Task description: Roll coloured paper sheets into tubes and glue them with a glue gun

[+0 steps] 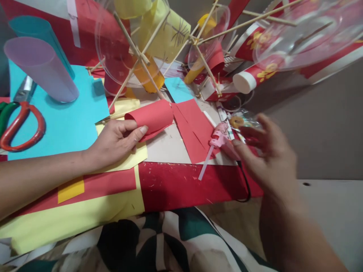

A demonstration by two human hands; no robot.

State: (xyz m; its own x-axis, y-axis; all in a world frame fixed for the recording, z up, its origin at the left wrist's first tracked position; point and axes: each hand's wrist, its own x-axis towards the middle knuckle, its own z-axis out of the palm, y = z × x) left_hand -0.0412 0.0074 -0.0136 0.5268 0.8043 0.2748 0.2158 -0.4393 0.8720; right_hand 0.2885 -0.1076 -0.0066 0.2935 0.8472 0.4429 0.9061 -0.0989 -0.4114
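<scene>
My left hand (116, 141) pinches the edge of a curled piece of red paper (153, 117), thumb on top, holding it rolled over a yellow sheet (133, 158). My right hand (266, 155) hovers at the right, blurred, fingers spread and bent, reaching toward a pink pen-like tool (217, 141) and a small clear packet with an orange ring (241, 121). It seems to hold nothing. A flat red paper piece with cut slits (193, 128) lies between the two hands.
Red-handled scissors (19, 121) lie at far left on a blue sheet (62, 124). A purple paper tube (42, 70) and a teal one stand behind. A bamboo-stick frame with clear plastic discs (136, 49) and rolled red paper (255, 77) crowd the back. A black cable (246, 185) lies at right.
</scene>
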